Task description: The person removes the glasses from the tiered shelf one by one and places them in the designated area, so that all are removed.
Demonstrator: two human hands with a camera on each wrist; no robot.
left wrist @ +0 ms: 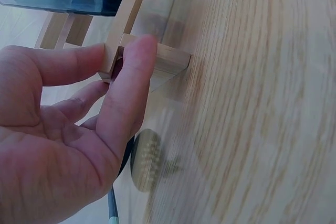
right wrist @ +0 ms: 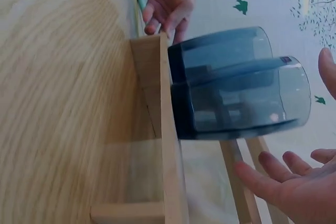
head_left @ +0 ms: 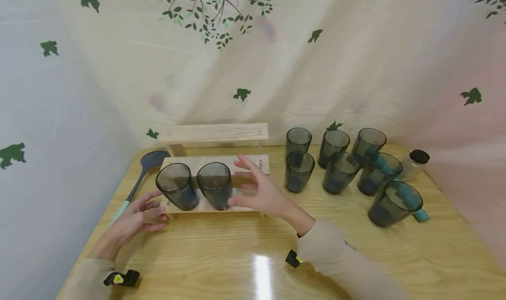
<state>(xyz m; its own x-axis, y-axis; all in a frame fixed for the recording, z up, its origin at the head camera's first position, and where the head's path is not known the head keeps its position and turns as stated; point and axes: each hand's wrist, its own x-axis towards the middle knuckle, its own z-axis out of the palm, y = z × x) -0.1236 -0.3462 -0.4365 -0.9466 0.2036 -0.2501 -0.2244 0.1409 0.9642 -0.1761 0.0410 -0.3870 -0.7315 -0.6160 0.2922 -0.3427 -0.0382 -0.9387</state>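
Observation:
A stepped wooden rack [head_left: 214,134] stands on the table with two smoky grey glasses side by side on its lowest step. The left glass [head_left: 176,186] and the right glass [head_left: 215,186] are both upright. My left hand [head_left: 136,218] pinches the front left corner of the rack between thumb and fingers, as the left wrist view shows at the wooden step's end [left wrist: 124,24]. To the right of the right glass, my right hand [head_left: 264,190] is spread with fingers apart. In the right wrist view its fingers [right wrist: 262,182] hold nothing, with a gap to the glass [right wrist: 241,100].
Several more grey glasses [head_left: 341,172] stand in rows at the right, one glass [head_left: 395,203] nearer the front. Behind them are a jar with a black lid [head_left: 419,156] and a teal object [head_left: 421,215]. A slotted turner [head_left: 152,159] lies left of the rack.

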